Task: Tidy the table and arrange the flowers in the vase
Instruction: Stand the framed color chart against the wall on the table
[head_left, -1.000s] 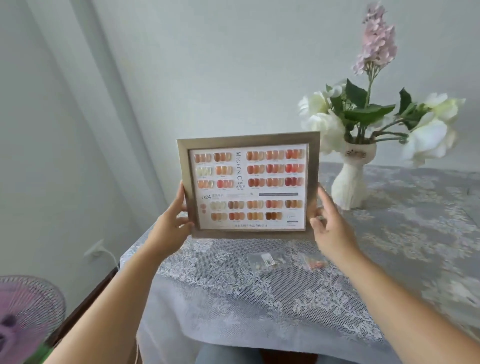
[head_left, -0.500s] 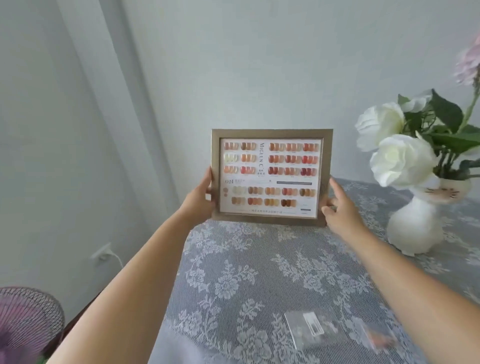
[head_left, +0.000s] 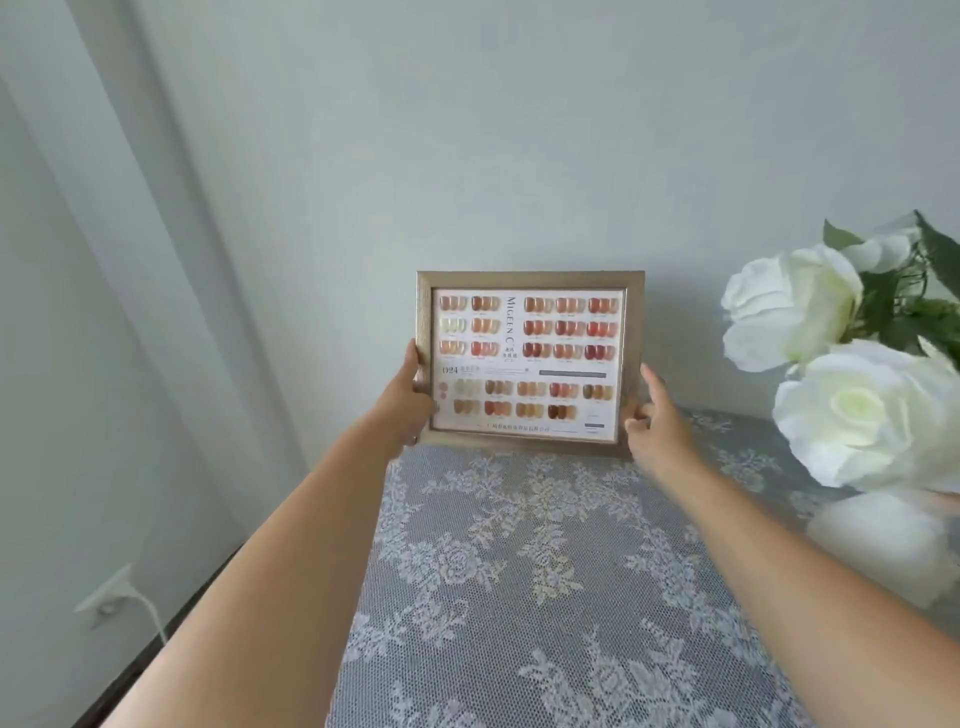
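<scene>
Both hands on picture frame (head_left: 530, 358): left hand (head_left: 410, 402) grips left edge, right hand (head_left: 655, 421) pinches lower right edge. Frame upright at far end of lace-covered table (head_left: 519, 571), near wall (head_left: 467, 130). White flowers (head_left: 800, 306) in vase (head_left: 878, 540) at right, apart from frame.

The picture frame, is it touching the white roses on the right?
Apart. The head view shows bare wall between the picture frame and the white roses.
</scene>
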